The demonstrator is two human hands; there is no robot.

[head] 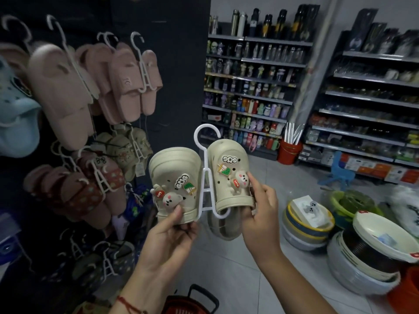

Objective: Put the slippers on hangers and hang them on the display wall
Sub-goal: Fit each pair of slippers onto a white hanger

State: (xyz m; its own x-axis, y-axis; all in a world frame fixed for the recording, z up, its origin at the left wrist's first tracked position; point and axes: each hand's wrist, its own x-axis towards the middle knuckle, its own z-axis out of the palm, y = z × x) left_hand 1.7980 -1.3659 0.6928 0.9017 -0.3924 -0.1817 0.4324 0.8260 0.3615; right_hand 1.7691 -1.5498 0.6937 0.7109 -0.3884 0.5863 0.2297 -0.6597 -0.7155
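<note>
While both hands hold the load in mid-air in front of the display wall (176, 64), the pair of cream slippers (175, 184) sits on one white hanger (207, 177), one slipper on each side of its stem, toes up. The hanger hook points upward and is not engaged on the wall. The left hand (169, 241) pinches the lower edge of the left slipper, thumb on the upper near a bear charm. The right hand (260, 214) is clamped on the outer edge of the right slipper, thumb on top and fingers curled behind. Each slipper carries several charms, including a bear and a lettered badge.

The wall, to the left, bears pink slippers (68, 91), tan and dark red pairs below, all on white hangers.

Containers:
- Orange bucket (289, 152) on the floor by the shelves: holds upright pale rods.
- Stack of basins (306, 232) at right: a white box (309, 210) lies in the top one.
- Second stack of bowls (374, 252): the top bowl holds a small item, too blurred to identify.
- Red basket (190, 302) at the bottom edge: contents cannot be determined.

Shelves (260, 87) behind carry bottles.
</note>
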